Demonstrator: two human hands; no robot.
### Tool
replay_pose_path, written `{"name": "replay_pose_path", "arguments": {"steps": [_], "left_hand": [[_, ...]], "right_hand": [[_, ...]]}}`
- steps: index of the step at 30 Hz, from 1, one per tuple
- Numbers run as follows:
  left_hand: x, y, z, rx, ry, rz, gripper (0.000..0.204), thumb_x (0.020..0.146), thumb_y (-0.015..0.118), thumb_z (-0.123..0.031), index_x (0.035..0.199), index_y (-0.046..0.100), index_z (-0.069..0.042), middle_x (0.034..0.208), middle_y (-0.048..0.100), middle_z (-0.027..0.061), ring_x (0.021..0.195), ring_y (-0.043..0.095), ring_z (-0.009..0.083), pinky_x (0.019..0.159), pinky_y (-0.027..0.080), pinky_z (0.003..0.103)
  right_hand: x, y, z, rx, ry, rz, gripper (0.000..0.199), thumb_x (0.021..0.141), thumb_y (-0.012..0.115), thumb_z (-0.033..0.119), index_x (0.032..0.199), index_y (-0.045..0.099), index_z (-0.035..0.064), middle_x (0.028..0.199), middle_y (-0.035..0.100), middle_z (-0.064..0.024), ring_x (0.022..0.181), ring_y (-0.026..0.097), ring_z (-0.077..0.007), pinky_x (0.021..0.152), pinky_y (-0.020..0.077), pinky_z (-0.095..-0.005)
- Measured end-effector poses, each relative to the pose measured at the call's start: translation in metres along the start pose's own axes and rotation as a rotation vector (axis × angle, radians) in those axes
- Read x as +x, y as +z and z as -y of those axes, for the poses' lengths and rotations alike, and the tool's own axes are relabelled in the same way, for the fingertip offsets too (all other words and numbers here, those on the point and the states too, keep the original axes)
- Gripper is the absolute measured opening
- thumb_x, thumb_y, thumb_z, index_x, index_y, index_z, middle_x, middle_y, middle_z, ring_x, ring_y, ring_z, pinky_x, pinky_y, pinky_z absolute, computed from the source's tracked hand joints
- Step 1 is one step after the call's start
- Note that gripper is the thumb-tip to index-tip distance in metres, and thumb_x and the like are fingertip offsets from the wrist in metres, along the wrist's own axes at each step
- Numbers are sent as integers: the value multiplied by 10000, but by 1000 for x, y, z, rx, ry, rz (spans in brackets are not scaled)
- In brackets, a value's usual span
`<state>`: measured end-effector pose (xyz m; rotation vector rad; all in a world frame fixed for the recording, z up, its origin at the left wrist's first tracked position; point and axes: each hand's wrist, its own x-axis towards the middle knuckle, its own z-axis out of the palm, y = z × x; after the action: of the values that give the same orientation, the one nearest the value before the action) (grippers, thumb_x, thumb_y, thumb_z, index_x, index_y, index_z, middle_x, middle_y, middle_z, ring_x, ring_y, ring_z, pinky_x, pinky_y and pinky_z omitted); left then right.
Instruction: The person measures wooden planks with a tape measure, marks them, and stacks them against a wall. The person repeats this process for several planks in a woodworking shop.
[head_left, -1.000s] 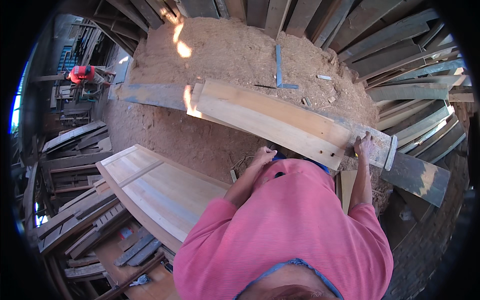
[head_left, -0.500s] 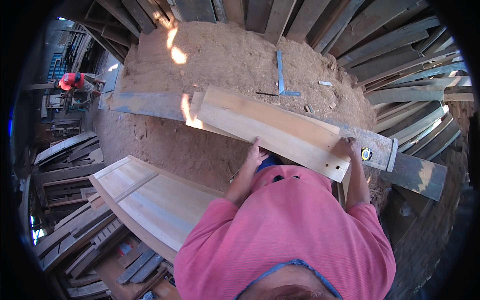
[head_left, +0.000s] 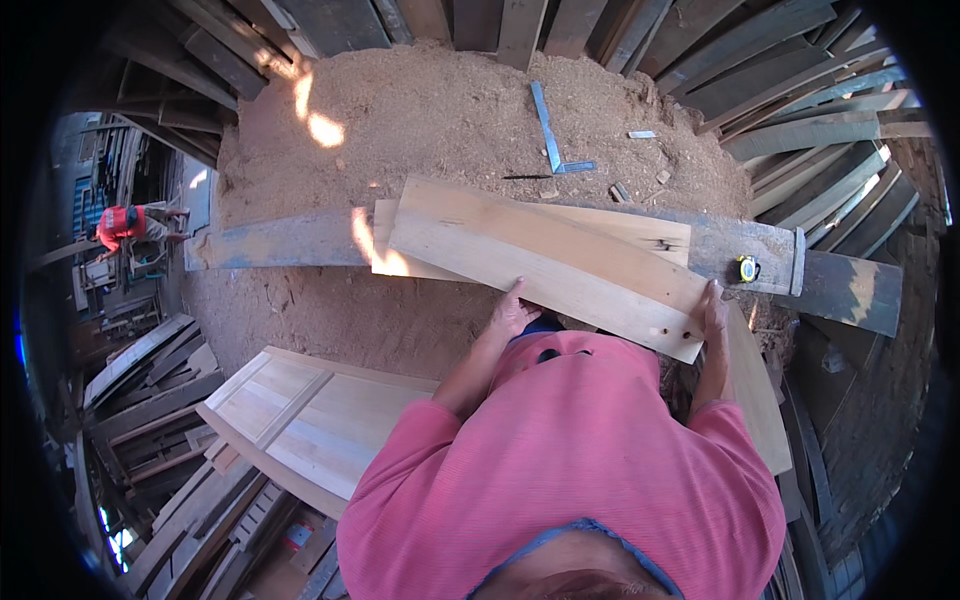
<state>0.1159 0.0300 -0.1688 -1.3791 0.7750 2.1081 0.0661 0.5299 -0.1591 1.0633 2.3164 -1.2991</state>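
A pale wooden board (head_left: pixel 545 262) lies slantwise in front of me, with both my hands at its edges. My left hand (head_left: pixel 513 313) grips the near long edge, thumb on top and fingers underneath, partly hidden. At the right end, beside two dark knots, my right hand (head_left: pixel 715 318) holds the board's short edge. Beneath it a second pale board (head_left: pixel 665 232) shows at the far right corner and at the left. Both rest across a long grey plank bench (head_left: pixel 285 240). A yellow and black tape measure (head_left: pixel 748 269) sits on the bench right of my right hand.
A metal try square (head_left: pixel 547 130), a dark thin stick (head_left: pixel 527 177) and wood scraps (head_left: pixel 620 191) lie on sawdust beyond the bench. A panelled wooden piece (head_left: pixel 320 410) is at my left, a pale board (head_left: pixel 760 400) at my right. Planks surround the area; another person (head_left: pixel 130 225) works far left.
The top board has shifted, uncovering more of the lower board's right end. My right hand has moved from the board's far right corner area down along its end. The view has turned slightly.
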Motion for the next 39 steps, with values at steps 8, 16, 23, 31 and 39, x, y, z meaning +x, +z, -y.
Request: {"name": "replay_pose_path", "arguments": {"steps": [8, 16, 23, 31, 39], "left_hand": [[-27, -13, -39, -251, 342, 44, 659, 949, 587, -580, 1449, 505, -160, 1440, 558, 71, 1365, 486, 324, 1159, 358, 566], [-36, 4, -50, -337, 415, -26, 764, 1001, 264, -673, 1546, 406, -157, 1548, 458, 82, 1425, 421, 344, 1177, 346, 546], [-59, -16, -38, -438, 458, -153, 789, 982, 246, -678, 1550, 404, -154, 1556, 451, 87, 1432, 410, 343, 1168, 348, 541], [-71, -51, -21, -517, 441, -198, 763, 976, 271, -673, 1526, 432, -169, 1540, 474, 76, 1397, 443, 337, 1160, 355, 550], [-61, -83, -8, -511, 427, -207, 763, 974, 349, -717, 1518, 437, -189, 1530, 483, 59, 1389, 444, 323, 1169, 340, 543]], "right_hand": [[-83, 0, 18, 85, 36, -30, 788, 1002, 518, 664, 1168, 721, -79, 1033, 718, -191, 967, 611, -223, 892, 497, -398], [-104, 12, 26, 125, -125, -228, 594, 1041, 541, 525, 1030, 715, -43, 865, 699, -111, 816, 592, -188, 768, 496, -403], [-107, 11, 45, 134, -181, -159, 548, 1034, 571, 479, 1091, 697, -51, 916, 713, -137, 849, 630, -199, 788, 509, -396], [-107, 29, 79, -34, -218, -79, 536, 1043, 549, 473, 1069, 712, -36, 883, 709, -105, 827, 629, -185, 748, 508, -392], [-99, 45, 79, -82, -112, -5, 585, 1051, 525, 500, 983, 722, -47, 771, 652, -37, 723, 570, -132, 653, 477, -361]]}}
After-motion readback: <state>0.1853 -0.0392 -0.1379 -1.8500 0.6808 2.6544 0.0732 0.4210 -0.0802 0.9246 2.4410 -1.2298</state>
